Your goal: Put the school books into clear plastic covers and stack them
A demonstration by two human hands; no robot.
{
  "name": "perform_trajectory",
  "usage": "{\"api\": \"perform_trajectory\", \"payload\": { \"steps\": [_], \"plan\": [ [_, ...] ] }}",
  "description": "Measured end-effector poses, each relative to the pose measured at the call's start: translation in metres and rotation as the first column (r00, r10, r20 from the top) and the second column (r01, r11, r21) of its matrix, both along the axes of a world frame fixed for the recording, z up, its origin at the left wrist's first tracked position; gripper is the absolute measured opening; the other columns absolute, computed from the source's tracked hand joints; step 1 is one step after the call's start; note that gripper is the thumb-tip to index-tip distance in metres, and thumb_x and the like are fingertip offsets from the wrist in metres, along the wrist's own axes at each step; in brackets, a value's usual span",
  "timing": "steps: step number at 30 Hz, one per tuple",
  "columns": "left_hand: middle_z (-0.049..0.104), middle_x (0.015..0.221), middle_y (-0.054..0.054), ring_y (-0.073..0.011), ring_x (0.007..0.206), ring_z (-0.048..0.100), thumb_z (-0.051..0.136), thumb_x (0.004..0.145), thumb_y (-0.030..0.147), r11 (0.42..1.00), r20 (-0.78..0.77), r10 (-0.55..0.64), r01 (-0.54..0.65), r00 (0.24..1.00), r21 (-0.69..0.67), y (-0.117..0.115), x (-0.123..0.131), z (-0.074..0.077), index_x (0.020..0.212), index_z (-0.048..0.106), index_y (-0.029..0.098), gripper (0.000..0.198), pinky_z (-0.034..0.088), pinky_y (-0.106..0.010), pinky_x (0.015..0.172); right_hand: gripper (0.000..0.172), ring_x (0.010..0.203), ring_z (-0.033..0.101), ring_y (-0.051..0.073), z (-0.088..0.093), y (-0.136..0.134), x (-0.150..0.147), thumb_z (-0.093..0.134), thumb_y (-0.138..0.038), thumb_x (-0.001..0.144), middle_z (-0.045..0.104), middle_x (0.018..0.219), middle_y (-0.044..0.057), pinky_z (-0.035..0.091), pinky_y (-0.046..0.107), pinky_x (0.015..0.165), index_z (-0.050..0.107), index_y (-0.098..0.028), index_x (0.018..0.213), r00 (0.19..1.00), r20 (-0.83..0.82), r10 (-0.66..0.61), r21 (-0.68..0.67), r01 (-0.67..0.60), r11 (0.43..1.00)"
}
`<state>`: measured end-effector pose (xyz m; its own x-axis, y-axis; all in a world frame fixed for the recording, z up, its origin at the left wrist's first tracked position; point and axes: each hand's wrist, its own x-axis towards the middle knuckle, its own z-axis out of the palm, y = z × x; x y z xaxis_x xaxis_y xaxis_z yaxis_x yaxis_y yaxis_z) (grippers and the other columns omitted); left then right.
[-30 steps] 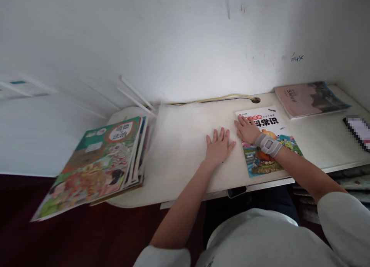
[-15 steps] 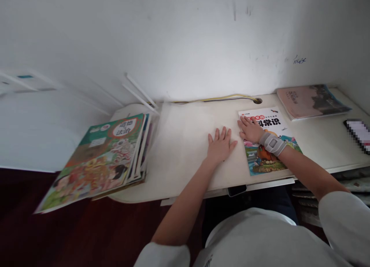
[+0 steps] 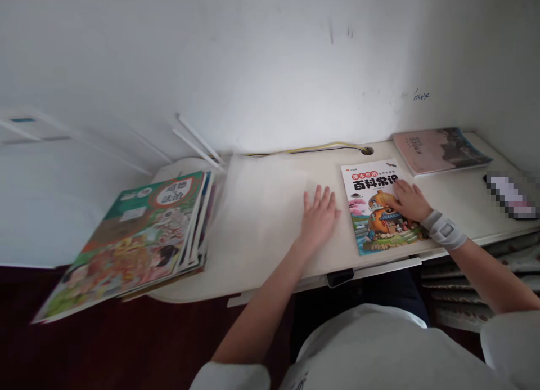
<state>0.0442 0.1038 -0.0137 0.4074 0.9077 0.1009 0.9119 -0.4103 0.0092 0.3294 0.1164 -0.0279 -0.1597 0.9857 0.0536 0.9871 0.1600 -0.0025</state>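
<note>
While my right hand (image 3: 407, 201) lies flat, fingers open and gripping nothing, on the closed children's encyclopedia (image 3: 371, 224) on the bench (image 3: 455, 194), my left hand (image 3: 319, 216) rests empty just beside it.

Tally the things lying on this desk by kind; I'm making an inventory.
Single books: 2, the cartoon book under the right hand and the pink book.
Book stacks: 1, the stack at left; how many books it holds cannot be told.
Sheets: 1, the sheet under the left hand.
Cables: 1, the cable.
Blurred items: 1, the blurred item.
Total: 6.
</note>
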Motion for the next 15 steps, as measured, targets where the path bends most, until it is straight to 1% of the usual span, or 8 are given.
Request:
{"api": "perform_trajectory", "payload": {
  "steps": [2, 4, 5, 8, 11, 13, 15],
  "plan": [
    [0.031, 0.149, -0.015, -0.0270, 0.141, 0.017, 0.021, 0.095, 0.044, 0.992, 0.012, -0.095, 0.095, 0.995, -0.079, -0.015, 0.013, 0.001, 0.142, 0.033, 0.009, 0.059, 0.015, -0.051, 0.113, 0.064, 0.133, 0.034, 0.030, -0.002, -0.013, 0.024, 0.036, -0.052, 0.090, 0.040, 0.142, 0.022, 0.029, 0.049, 0.105, 0.043, -0.004, 0.132, 0.992, -0.008, -0.123, 0.018, 0.123, 0.992],
    [0.029, 0.149, -0.018, -0.0272, 0.139, 0.023, 0.022, 0.093, 0.052, 0.976, 0.025, -0.146, 0.148, 0.989, -0.159, -0.028, 0.026, -0.003, 0.143, 0.029, 0.006, 0.068, 0.023, -0.048, 0.111, 0.059, 0.130, 0.039, 0.030, -0.004, -0.024, 0.040, 0.037, -0.050, 0.090, 0.045, 0.138, 0.022, 0.032, 0.048, 0.104, 0.048, -0.006, 0.127, 0.985, -0.040, -0.167, 0.014, 0.168, 0.986],
    [0.026, 0.149, -0.020, -0.0279, 0.139, 0.024, 0.023, 0.092, 0.056, 0.972, 0.025, -0.151, 0.153, 0.988, -0.178, -0.034, 0.032, -0.006, 0.143, 0.027, 0.004, 0.072, 0.024, -0.048, 0.110, 0.057, 0.129, 0.040, 0.029, -0.006, -0.028, 0.044, 0.037, -0.050, 0.090, 0.046, 0.137, 0.021, 0.033, 0.047, 0.103, 0.049, -0.007, 0.126, 0.984, -0.062, -0.168, 0.007, 0.169, 0.986],
    [0.020, 0.151, -0.021, -0.0284, 0.139, 0.023, 0.026, 0.091, 0.057, 0.980, 0.022, -0.113, 0.115, 0.993, -0.165, -0.043, 0.041, -0.016, 0.144, 0.024, 0.003, 0.076, 0.021, -0.050, 0.111, 0.056, 0.130, 0.038, 0.027, -0.009, -0.038, 0.042, 0.036, -0.050, 0.091, 0.043, 0.140, 0.018, 0.032, 0.047, 0.104, 0.046, -0.010, 0.129, 0.977, -0.115, -0.178, -0.002, 0.179, 0.984],
    [0.019, 0.151, -0.018, -0.0264, 0.140, 0.020, 0.025, 0.092, 0.056, 0.984, 0.033, -0.090, 0.094, 0.995, -0.151, -0.045, 0.041, -0.020, 0.145, 0.022, 0.004, 0.074, 0.018, -0.049, 0.113, 0.059, 0.132, 0.036, 0.028, -0.007, -0.042, 0.034, 0.035, -0.051, 0.091, 0.039, 0.143, 0.020, 0.033, 0.049, 0.104, 0.043, -0.009, 0.132, 0.968, -0.133, -0.212, -0.016, 0.212, 0.977],
    [0.018, 0.152, -0.018, -0.0256, 0.140, 0.020, 0.023, 0.092, 0.056, 0.984, 0.042, -0.086, 0.091, 0.995, -0.151, -0.045, 0.040, -0.021, 0.145, 0.021, 0.004, 0.074, 0.017, -0.048, 0.113, 0.062, 0.133, 0.033, 0.030, 0.000, -0.043, 0.029, 0.033, -0.053, 0.091, 0.037, 0.144, 0.022, 0.033, 0.053, 0.103, 0.042, -0.008, 0.133, 0.966, -0.139, -0.220, -0.016, 0.220, 0.975],
    [0.019, 0.152, -0.017, -0.0253, 0.140, 0.021, 0.023, 0.092, 0.056, 0.985, 0.056, -0.084, 0.091, 0.995, -0.148, -0.044, 0.040, -0.022, 0.145, 0.021, 0.004, 0.074, 0.016, -0.048, 0.113, 0.065, 0.135, 0.030, 0.032, 0.013, -0.044, 0.026, 0.029, -0.055, 0.091, 0.034, 0.145, 0.023, 0.031, 0.057, 0.102, 0.040, -0.008, 0.135, 0.968, -0.153, -0.201, -0.007, 0.202, 0.979]
  ]
}}
